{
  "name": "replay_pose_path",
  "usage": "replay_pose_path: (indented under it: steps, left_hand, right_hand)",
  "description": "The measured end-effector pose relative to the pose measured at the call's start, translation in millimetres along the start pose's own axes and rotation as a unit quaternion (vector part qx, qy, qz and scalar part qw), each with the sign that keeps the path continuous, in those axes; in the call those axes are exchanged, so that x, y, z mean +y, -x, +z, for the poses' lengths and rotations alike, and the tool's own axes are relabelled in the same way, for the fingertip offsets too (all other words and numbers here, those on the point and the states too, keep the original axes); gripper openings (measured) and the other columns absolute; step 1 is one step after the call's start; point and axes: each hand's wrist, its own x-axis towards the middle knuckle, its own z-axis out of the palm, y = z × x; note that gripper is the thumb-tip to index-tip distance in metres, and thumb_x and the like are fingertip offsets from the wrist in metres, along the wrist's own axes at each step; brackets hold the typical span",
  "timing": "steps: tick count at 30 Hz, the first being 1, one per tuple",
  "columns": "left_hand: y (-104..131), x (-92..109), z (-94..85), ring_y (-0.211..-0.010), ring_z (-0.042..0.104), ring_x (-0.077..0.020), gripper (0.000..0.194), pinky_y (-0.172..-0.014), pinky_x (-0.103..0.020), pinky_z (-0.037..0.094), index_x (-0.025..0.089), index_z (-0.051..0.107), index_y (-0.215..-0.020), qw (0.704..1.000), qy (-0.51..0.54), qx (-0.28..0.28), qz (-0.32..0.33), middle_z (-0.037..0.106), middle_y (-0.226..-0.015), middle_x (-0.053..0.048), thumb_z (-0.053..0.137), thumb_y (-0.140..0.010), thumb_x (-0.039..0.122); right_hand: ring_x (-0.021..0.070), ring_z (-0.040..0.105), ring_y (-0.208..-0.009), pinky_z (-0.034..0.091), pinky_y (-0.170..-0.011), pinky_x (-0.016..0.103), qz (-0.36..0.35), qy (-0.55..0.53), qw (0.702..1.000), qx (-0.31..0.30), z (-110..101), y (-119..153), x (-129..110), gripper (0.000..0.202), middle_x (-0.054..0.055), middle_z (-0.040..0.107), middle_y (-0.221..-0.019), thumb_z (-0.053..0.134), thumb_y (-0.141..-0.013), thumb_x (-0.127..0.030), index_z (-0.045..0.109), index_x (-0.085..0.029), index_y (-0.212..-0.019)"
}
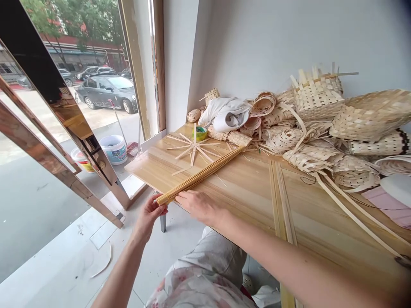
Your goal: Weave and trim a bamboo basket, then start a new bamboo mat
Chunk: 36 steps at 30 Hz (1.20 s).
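Observation:
A long bundle of thin yellowish strips [205, 171] lies slantwise over the wooden table [244, 192], its near end sticking out past the left front edge. My left hand [153, 208] is closed round that near end. Just to the right, my right hand [195, 205] rests against the side of the bundle with its fingers curled at it. Behind the bundle, pale flat strips crossed into a star [194, 146] lie on the table, beside a green tape roll [199, 133].
Woven baskets and rolled woven pieces [285, 137] crowd the table's back and right, with a white cloth [224, 112] among them. Long flat strips [282, 201] cross the table at the right. Left are an open glass door and a white bucket [114, 149] on the floor.

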Motion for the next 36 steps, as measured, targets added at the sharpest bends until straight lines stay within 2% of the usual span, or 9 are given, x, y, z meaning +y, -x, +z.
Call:
replay_pose_path:
  steps: [6, 12, 18, 23, 29, 34, 36]
  left_hand:
    - [8, 8, 8.5, -0.064, 0.056, -0.0123, 0.038, -0.065, -0.026, 0.045, 0.016, 0.054, -0.102, 1.0, 0.001, 0.022, 0.008, 0.06, -0.069, -0.001, 0.065, -0.069, 0.031]
    - [10, 23, 12.9, -0.065, 0.057, -0.0133, 0.039, -0.065, -0.026, 0.046, 0.016, 0.056, -0.099, 0.998, -0.051, 0.032, 0.03, 0.062, -0.068, -0.001, 0.065, -0.067, 0.037]
    - [11, 32, 12.0, -0.068, 0.056, -0.0138, 0.037, -0.066, -0.024, 0.045, 0.017, 0.057, -0.097, 0.996, -0.072, 0.026, 0.044, 0.063, -0.072, -0.001, 0.064, -0.069, 0.04]
    - [10, 31, 8.7, -0.064, 0.053, -0.0134, 0.038, -0.062, -0.023, 0.043, 0.016, 0.056, -0.099, 0.996, -0.073, 0.019, 0.045, 0.06, -0.067, -0.001, 0.061, -0.072, 0.042]
    - [7, 25, -0.2, -0.073, 0.054, -0.0156, 0.044, -0.068, -0.024, 0.045, 0.017, 0.055, -0.104, 0.996, -0.073, 0.016, 0.042, 0.061, -0.076, -0.002, 0.06, -0.072, 0.046]
    - [3, 19, -2.3, -0.082, 0.056, -0.0173, 0.044, -0.072, -0.022, 0.045, 0.019, 0.059, -0.098, 0.993, -0.111, 0.026, 0.041, 0.063, -0.091, -0.004, 0.065, -0.066, 0.047]
    - [2, 17, -2.1, -0.084, 0.056, -0.0186, 0.046, -0.071, -0.022, 0.046, 0.019, 0.06, -0.098, 0.991, -0.121, 0.035, 0.039, 0.064, -0.09, -0.004, 0.068, -0.063, 0.048]
  right_hand:
    - [0.0184, 0.055, -0.072, 0.036, -0.053, 0.028, 0.035, 0.081, 0.995, 0.039, 16, -4, -12, 0.022, 0.005, 0.059, -0.076, 0.04, -0.08, -0.001, 0.056, -0.015, -0.079]
    - [0.0148, 0.054, -0.066, 0.035, -0.051, 0.026, 0.019, 0.109, 0.986, 0.126, 11, -2, -9, 0.021, 0.002, 0.056, -0.072, 0.041, -0.082, -0.005, 0.054, -0.018, -0.071]
    - [0.0136, 0.056, -0.06, 0.036, -0.047, 0.025, 0.024, 0.087, 0.992, 0.089, 1, 6, -8, 0.019, 0.002, 0.057, -0.073, 0.039, -0.082, -0.003, 0.052, -0.017, -0.081]
    - [0.0137, 0.058, -0.066, 0.041, -0.051, 0.024, 0.038, 0.064, 0.994, 0.085, -5, 8, -7, 0.014, 0.001, 0.058, -0.075, 0.038, -0.086, -0.01, 0.052, -0.016, -0.086]
    - [0.0148, 0.058, -0.064, 0.04, -0.048, 0.026, 0.034, 0.064, 0.994, 0.081, -8, 11, -7, 0.012, 0.0, 0.058, -0.076, 0.044, -0.08, -0.007, 0.052, -0.016, -0.081]
    - [0.0121, 0.054, -0.057, 0.036, -0.045, 0.024, 0.033, 0.075, 0.992, 0.094, -12, 19, -4, 0.015, -0.001, 0.056, -0.072, 0.041, -0.081, -0.006, 0.051, -0.017, -0.076]
    - [0.0113, 0.053, -0.056, 0.035, -0.044, 0.024, 0.032, 0.074, 0.992, 0.092, -13, 22, -2, 0.014, -0.001, 0.055, -0.073, 0.042, -0.082, -0.007, 0.049, -0.017, -0.075]
